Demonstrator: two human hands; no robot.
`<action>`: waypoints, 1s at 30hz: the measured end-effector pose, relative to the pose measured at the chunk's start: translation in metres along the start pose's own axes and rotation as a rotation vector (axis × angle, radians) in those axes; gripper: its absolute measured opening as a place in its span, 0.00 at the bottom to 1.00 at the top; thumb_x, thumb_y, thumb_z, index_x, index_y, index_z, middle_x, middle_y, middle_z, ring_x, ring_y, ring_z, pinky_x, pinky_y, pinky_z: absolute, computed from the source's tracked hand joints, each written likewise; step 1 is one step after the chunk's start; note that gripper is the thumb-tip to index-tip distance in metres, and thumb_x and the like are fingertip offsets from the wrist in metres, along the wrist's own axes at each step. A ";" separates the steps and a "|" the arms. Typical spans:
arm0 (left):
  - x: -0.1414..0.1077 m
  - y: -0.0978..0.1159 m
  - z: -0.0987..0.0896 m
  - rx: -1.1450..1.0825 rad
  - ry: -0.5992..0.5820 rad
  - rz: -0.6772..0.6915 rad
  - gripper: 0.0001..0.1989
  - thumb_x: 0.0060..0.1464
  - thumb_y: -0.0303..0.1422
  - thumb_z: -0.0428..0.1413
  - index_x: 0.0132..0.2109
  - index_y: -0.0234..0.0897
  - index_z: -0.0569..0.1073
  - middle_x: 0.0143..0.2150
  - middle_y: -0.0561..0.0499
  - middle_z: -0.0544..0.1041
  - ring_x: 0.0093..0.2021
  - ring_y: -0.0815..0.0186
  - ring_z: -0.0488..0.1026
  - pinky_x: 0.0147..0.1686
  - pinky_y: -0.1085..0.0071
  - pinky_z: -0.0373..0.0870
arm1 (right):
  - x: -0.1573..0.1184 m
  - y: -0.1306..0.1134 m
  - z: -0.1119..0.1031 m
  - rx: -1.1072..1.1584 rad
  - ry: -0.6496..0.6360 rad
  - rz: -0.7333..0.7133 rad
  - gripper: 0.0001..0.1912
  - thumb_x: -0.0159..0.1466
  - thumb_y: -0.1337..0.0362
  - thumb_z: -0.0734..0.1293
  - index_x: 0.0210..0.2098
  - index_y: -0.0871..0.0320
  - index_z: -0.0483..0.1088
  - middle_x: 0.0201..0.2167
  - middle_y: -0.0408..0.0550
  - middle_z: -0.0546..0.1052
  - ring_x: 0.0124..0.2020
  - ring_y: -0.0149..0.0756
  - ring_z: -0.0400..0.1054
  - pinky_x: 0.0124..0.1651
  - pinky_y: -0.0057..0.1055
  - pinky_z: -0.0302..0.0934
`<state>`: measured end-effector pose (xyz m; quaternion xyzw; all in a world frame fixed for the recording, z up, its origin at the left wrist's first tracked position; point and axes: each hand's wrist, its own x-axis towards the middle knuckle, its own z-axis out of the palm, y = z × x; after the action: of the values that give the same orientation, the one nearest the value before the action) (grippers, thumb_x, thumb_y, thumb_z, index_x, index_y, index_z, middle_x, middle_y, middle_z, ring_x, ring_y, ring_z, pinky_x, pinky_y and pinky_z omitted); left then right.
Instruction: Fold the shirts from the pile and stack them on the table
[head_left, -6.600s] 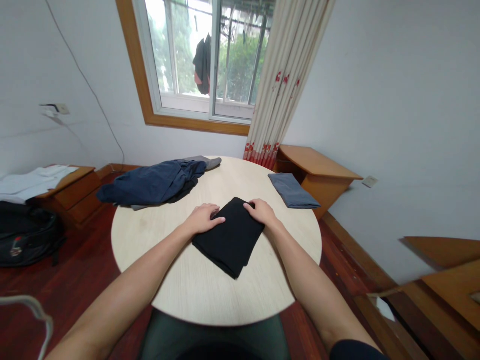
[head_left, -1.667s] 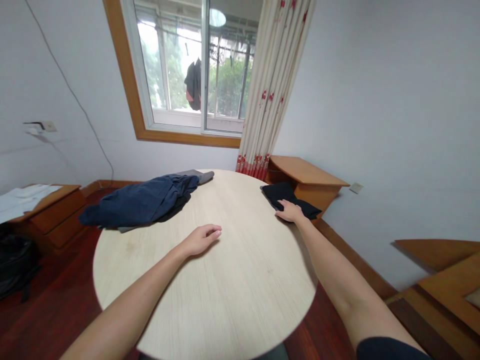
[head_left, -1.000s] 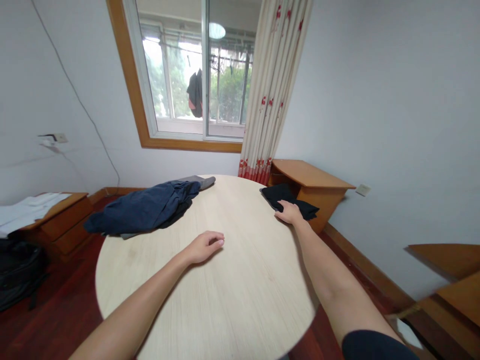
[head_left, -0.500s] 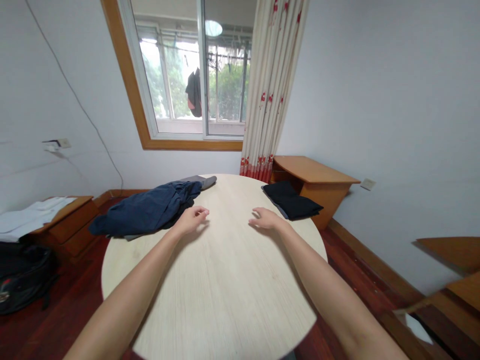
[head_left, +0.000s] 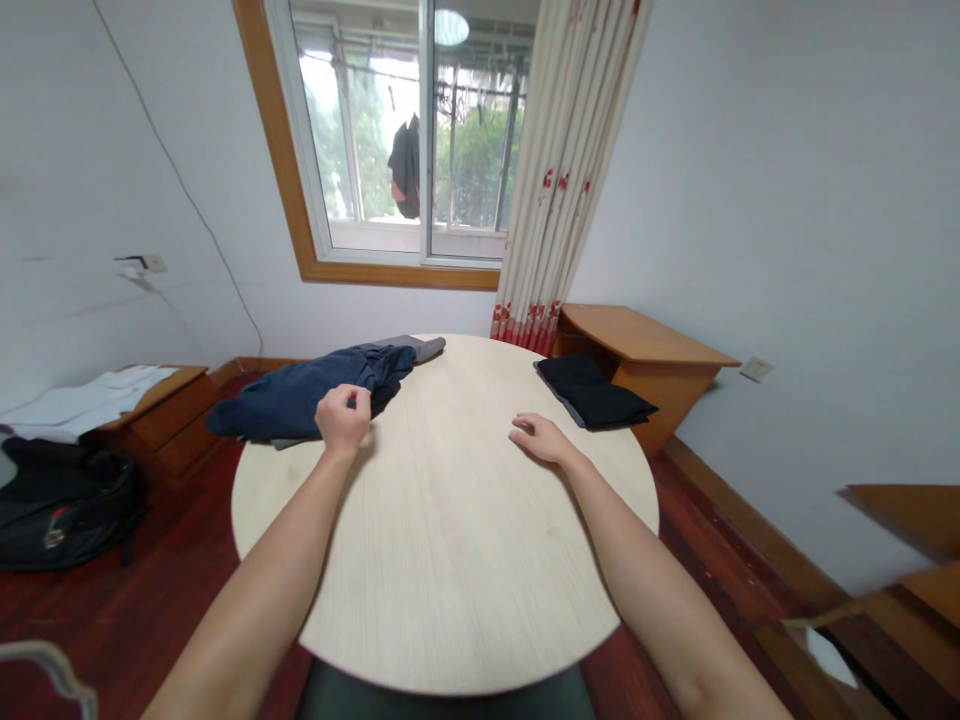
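Our right hand [head_left: 540, 438] is hovering or resting toward two o'clock on the round table [head_left: 465, 560], its fingers loosely bent and slightly apart, and it is holding nothing. Our left hand [head_left: 343, 412] is curling into a near-fist at ten o'clock, its knuckles overlapping the navy garment [head_left: 292, 395]; the fingertips are hiding from us, so we cannot tell whether cloth is sitting between them. The navy garment is lying crumpled across the table's ten o'clock side, with dark cloth [head_left: 387, 396] showing beneath its inner edge. In our judgement, the left hand is needing a pinch of the top layer alone, since the pieces are lying loosely on one another and a deep grip could be dragging several together. The right hand is suiting a second edge, which would be sparing the fabric from bunching. Beyond the right hand and apart from it, the folded black cloth [head_left: 596, 392] is lying at two o'clock over a greyish piece [head_left: 571, 410]; we are doing best by leaving both undisturbed. Farther off, toward twelve, a grey garment [head_left: 431, 349] is sticking out behind the navy one.
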<state>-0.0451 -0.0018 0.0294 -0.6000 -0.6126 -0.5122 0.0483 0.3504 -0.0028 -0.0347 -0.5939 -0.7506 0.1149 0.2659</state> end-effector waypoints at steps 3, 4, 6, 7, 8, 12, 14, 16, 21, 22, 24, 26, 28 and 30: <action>0.006 -0.011 -0.001 0.132 -0.021 -0.016 0.12 0.58 0.36 0.50 0.35 0.38 0.77 0.46 0.44 0.80 0.51 0.54 0.73 0.56 0.58 0.62 | 0.000 0.002 0.000 0.039 0.001 -0.009 0.19 0.63 0.55 0.67 0.49 0.58 0.76 0.57 0.56 0.74 0.60 0.45 0.68 0.64 0.41 0.57; 0.007 -0.016 0.001 0.168 -0.041 -0.027 0.12 0.58 0.35 0.51 0.37 0.38 0.78 0.50 0.43 0.78 0.54 0.53 0.71 0.60 0.54 0.59 | 0.000 0.002 0.000 0.052 0.002 -0.012 0.19 0.63 0.55 0.67 0.49 0.59 0.76 0.57 0.56 0.74 0.59 0.45 0.68 0.64 0.41 0.57; 0.007 -0.027 0.004 0.236 -0.097 -0.063 0.12 0.56 0.35 0.53 0.41 0.39 0.80 0.60 0.40 0.72 0.62 0.49 0.64 0.65 0.45 0.49 | 0.000 0.003 0.000 0.076 0.006 -0.013 0.19 0.63 0.55 0.67 0.48 0.59 0.76 0.57 0.57 0.74 0.59 0.45 0.68 0.64 0.42 0.57; 0.007 -0.032 0.007 0.269 -0.134 -0.088 0.13 0.56 0.36 0.54 0.43 0.39 0.80 0.64 0.39 0.69 0.66 0.47 0.60 0.66 0.42 0.45 | 0.000 0.004 -0.001 0.086 0.005 -0.012 0.19 0.63 0.55 0.67 0.48 0.59 0.76 0.57 0.57 0.75 0.59 0.45 0.68 0.65 0.42 0.57; 0.006 -0.037 0.009 0.299 -0.174 -0.111 0.14 0.56 0.36 0.55 0.45 0.39 0.80 0.67 0.38 0.65 0.68 0.45 0.56 0.66 0.39 0.42 | 0.000 0.004 -0.001 0.094 0.004 -0.010 0.19 0.63 0.55 0.67 0.48 0.59 0.76 0.57 0.57 0.75 0.59 0.45 0.68 0.65 0.43 0.57; 0.006 -0.050 0.014 0.380 -0.308 -0.151 0.18 0.59 0.39 0.52 0.50 0.37 0.79 0.71 0.37 0.59 0.71 0.44 0.52 0.66 0.36 0.39 | 0.000 0.005 -0.002 0.110 -0.002 -0.008 0.19 0.62 0.55 0.67 0.48 0.58 0.77 0.57 0.56 0.75 0.59 0.47 0.68 0.65 0.45 0.57; 0.007 -0.051 0.014 0.394 -0.333 -0.147 0.20 0.60 0.39 0.50 0.53 0.35 0.78 0.71 0.38 0.58 0.71 0.45 0.52 0.66 0.36 0.39 | 0.000 0.006 -0.002 0.112 -0.001 -0.008 0.19 0.62 0.54 0.67 0.48 0.59 0.77 0.57 0.57 0.74 0.59 0.47 0.68 0.65 0.44 0.57; 0.008 -0.051 0.013 0.387 -0.335 -0.144 0.22 0.61 0.38 0.48 0.57 0.32 0.75 0.71 0.38 0.59 0.71 0.45 0.52 0.66 0.35 0.40 | 0.000 0.007 -0.001 0.113 0.002 -0.011 0.20 0.62 0.54 0.67 0.48 0.60 0.76 0.57 0.58 0.74 0.59 0.46 0.68 0.65 0.43 0.57; 0.009 -0.047 0.013 0.305 -0.218 -0.139 0.24 0.61 0.34 0.47 0.61 0.31 0.71 0.69 0.38 0.62 0.69 0.49 0.57 0.67 0.36 0.41 | 0.001 0.009 0.000 0.133 0.023 -0.022 0.21 0.61 0.54 0.67 0.47 0.62 0.77 0.56 0.60 0.75 0.58 0.47 0.69 0.64 0.43 0.58; 0.009 -0.046 0.013 0.282 -0.179 -0.129 0.24 0.61 0.33 0.47 0.61 0.31 0.71 0.69 0.39 0.63 0.68 0.49 0.59 0.67 0.38 0.43 | 0.001 0.010 0.001 0.140 0.030 -0.019 0.21 0.61 0.54 0.68 0.47 0.62 0.77 0.56 0.60 0.75 0.58 0.47 0.69 0.64 0.44 0.58; 0.010 -0.044 0.012 0.232 -0.111 -0.096 0.24 0.61 0.33 0.47 0.61 0.31 0.70 0.69 0.39 0.63 0.67 0.51 0.61 0.67 0.44 0.48 | 0.001 0.010 0.001 0.160 0.043 -0.013 0.19 0.60 0.55 0.68 0.46 0.60 0.78 0.55 0.59 0.76 0.57 0.47 0.70 0.63 0.45 0.58; 0.012 -0.042 0.011 0.184 -0.074 -0.054 0.23 0.61 0.32 0.48 0.60 0.31 0.71 0.68 0.40 0.65 0.66 0.52 0.63 0.66 0.50 0.54 | 0.001 0.010 0.001 0.179 0.053 -0.014 0.18 0.59 0.56 0.69 0.45 0.59 0.78 0.54 0.57 0.77 0.57 0.48 0.70 0.63 0.45 0.59; 0.014 -0.042 0.010 0.147 -0.055 -0.024 0.22 0.60 0.31 0.48 0.59 0.32 0.73 0.66 0.41 0.68 0.64 0.53 0.66 0.64 0.54 0.59 | 0.001 0.009 0.001 0.192 0.057 -0.020 0.18 0.59 0.56 0.69 0.44 0.59 0.78 0.54 0.57 0.77 0.56 0.48 0.71 0.62 0.46 0.60; 0.015 -0.044 0.010 0.119 -0.037 -0.007 0.21 0.59 0.29 0.48 0.57 0.32 0.75 0.64 0.42 0.71 0.61 0.54 0.68 0.63 0.57 0.62 | 0.001 0.008 0.000 0.197 0.055 -0.025 0.18 0.59 0.55 0.69 0.44 0.59 0.79 0.53 0.58 0.77 0.56 0.49 0.71 0.62 0.46 0.60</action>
<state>-0.0782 0.0260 0.0103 -0.6034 -0.6448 -0.4639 0.0708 0.3569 0.0005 -0.0381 -0.5584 -0.7355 0.1682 0.3448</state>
